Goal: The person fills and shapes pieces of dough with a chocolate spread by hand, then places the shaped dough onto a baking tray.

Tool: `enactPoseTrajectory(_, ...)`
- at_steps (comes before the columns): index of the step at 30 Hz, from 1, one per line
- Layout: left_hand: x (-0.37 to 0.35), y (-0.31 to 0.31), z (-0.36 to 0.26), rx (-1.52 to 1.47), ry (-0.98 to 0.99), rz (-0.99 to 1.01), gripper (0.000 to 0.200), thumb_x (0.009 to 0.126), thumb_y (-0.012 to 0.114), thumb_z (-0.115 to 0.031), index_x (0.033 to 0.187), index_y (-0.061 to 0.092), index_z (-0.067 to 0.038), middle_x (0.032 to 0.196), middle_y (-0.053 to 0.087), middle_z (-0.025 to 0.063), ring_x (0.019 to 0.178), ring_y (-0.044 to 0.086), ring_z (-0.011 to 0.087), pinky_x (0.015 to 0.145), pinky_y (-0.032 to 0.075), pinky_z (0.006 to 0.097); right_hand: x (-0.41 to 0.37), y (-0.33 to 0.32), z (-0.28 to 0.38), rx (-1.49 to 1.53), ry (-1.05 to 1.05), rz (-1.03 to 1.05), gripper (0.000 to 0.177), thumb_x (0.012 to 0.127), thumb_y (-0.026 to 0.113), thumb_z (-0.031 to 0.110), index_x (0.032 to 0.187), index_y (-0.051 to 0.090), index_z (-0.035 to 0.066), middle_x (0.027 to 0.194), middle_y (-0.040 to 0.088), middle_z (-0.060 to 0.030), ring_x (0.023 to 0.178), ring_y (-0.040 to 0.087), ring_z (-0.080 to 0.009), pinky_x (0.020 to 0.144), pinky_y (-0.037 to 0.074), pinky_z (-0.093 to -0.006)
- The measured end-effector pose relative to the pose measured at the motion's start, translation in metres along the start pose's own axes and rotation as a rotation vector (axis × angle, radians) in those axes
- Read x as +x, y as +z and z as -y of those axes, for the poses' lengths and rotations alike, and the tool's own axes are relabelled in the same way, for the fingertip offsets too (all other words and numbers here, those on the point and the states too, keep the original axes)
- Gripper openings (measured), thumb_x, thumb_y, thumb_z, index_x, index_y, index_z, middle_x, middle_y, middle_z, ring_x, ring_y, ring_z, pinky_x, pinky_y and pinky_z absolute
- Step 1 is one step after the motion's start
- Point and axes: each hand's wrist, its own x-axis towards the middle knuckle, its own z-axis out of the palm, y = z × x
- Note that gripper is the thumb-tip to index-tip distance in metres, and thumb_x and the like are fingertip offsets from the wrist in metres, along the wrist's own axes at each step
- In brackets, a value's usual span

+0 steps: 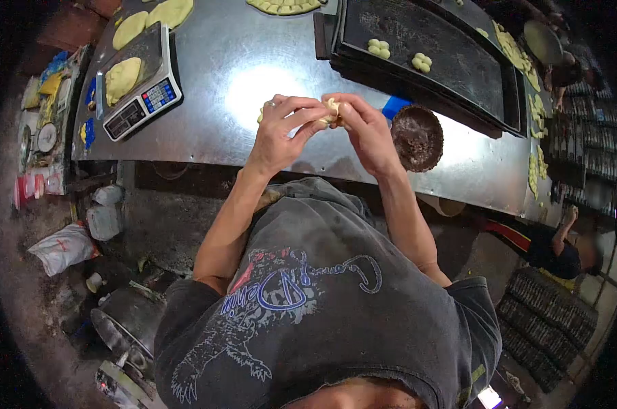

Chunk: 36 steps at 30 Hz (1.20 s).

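Both forearms reach forward from bent elbows, and the hands meet above the middle of the steel table (254,75), near its near edge. The left hand (281,126) and right hand (366,126) curl inward, fingertips pinching a small dough piece (332,111) between them. A bowl of dark filling (417,138) sits just to the right, and a weighing scale (141,82) stands at the table's left end.

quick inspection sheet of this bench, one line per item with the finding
surface: metal table, shiny, glare in the middle
job's things: dough piece; dark bowl of brown filling beside it; black tray with two shaped pieces
clutter: scale carrying a dough lump
hands: left hand and right hand both pinch the dough piece above the table
cables: nothing seen
surroundings: another person at right; pots on the floor
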Motion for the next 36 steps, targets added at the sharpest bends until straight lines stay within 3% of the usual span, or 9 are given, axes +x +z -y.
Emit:
enactPoseTrajectory(9,0.029,0.034,-0.025,-0.580,-0.714,-0.140,0.037,0.096,0.069,-0.040,0.093,0.073,-0.003,0.094,0.066,0.0042,0.096,0.059,0.0139,0.082,0.047,0.0301,-0.027,0.016,0.001,-0.664,-0.589,-0.157,0.016,0.086,0.075,0.001,0.100,0.068,0.003,0.095,0.058,-0.0080,0.086,0.058,-0.0160,0.073,0.049,-0.0280)
enactPoseTrajectory(11,0.041,0.036,-0.034,-0.718,-0.766,0.051,0.044,0.096,0.068,-0.044,0.093,0.074,-0.001,0.094,0.066,0.0064,0.089,0.060,0.0119,0.075,0.048,0.0261,-0.035,0.006,0.011,-0.833,-0.736,-0.052,0.021,0.085,0.075,0.001,0.103,0.067,0.003,0.095,0.059,-0.0108,0.086,0.060,-0.0197,0.072,0.050,-0.0309)
enactPoseTrajectory(13,0.042,0.030,-0.029,-0.809,-0.958,0.371,0.045,0.097,0.067,-0.044,0.096,0.074,0.001,0.095,0.067,0.0079,0.084,0.060,0.0113,0.071,0.048,0.0254,-0.045,0.001,0.017,-0.793,-0.633,-0.069,0.024,0.085,0.075,0.002,0.107,0.064,0.002,0.093,0.061,-0.0127,0.080,0.062,-0.0233,0.070,0.052,-0.0343)
enactPoseTrajectory(17,0.030,0.054,-0.048,-0.717,-0.565,0.202,0.044,0.103,0.060,-0.039,0.101,0.074,0.003,0.091,0.069,0.0061,0.077,0.059,0.0092,0.069,0.049,0.0249,-0.052,-0.033,0.015,-0.596,-0.256,-0.201,0.021,0.091,0.075,0.013,0.100,0.061,0.001,0.081,0.062,-0.0055,0.070,0.058,-0.0144,0.065,0.050,-0.0289)
enactPoseTrajectory(23,0.009,0.084,-0.070,-0.640,-0.366,0.143,0.039,0.104,0.058,-0.032,0.136,0.064,-0.010,0.131,0.043,0.0074,0.097,0.056,0.0116,0.080,0.051,0.0266,-0.048,-0.066,0.021,0.058,-0.104,-0.134,0.026,0.091,0.077,0.021,0.103,0.063,0.002,0.084,0.062,0.0003,0.072,0.055,-0.0084,0.062,0.045,-0.0227)
enactPoseTrajectory(29,0.009,0.102,-0.090,-0.691,-0.511,0.083,0.038,0.106,0.055,-0.030,0.133,0.063,-0.005,0.111,0.059,0.0096,0.083,0.056,0.0106,0.074,0.051,0.0263,-0.064,-0.076,0.025,-0.388,-0.247,-0.253,0.018,0.092,0.075,0.017,0.098,0.070,0.001,0.089,0.062,-0.0039,0.076,0.059,-0.0113,0.064,0.048,-0.0259)
enactPoseTrajectory(30,0.009,0.109,-0.095,-0.718,-0.538,-0.028,0.038,0.108,0.049,-0.034,0.121,0.067,-0.003,0.087,0.063,0.0053,0.071,0.055,0.0089,0.065,0.048,0.0243,-0.069,-0.071,0.024,-0.503,-0.315,-0.283,0.017,0.091,0.075,0.017,0.098,0.071,0.002,0.090,0.062,-0.0046,0.075,0.060,-0.0120,0.064,0.048,-0.0260)
enactPoseTrajectory(33,0.002,0.109,-0.093,-0.730,-0.659,-0.073,0.046,0.109,0.044,-0.041,0.109,0.068,-0.002,0.077,0.062,0.0019,0.066,0.054,0.0071,0.059,0.045,0.0224,-0.079,-0.056,0.023,-0.701,-0.666,-0.242,0.015,0.091,0.074,0.016,0.101,0.074,0.006,0.089,0.057,-0.0054,0.074,0.058,-0.0147,0.063,0.047,-0.0267)
enactPoseTrajectory(36,-0.004,0.111,-0.102,-0.729,-0.740,-0.052,0.072,0.107,0.025,-0.059,0.101,0.068,-0.001,0.074,0.061,0.0020,0.063,0.055,0.0070,0.056,0.042,0.0217,-0.074,-0.066,0.028,-1.083,-0.708,-0.195,0.015,0.086,0.079,0.017,0.098,0.075,0.008,0.100,0.052,-0.0059,0.080,0.054,-0.0167,0.066,0.048,-0.0277)
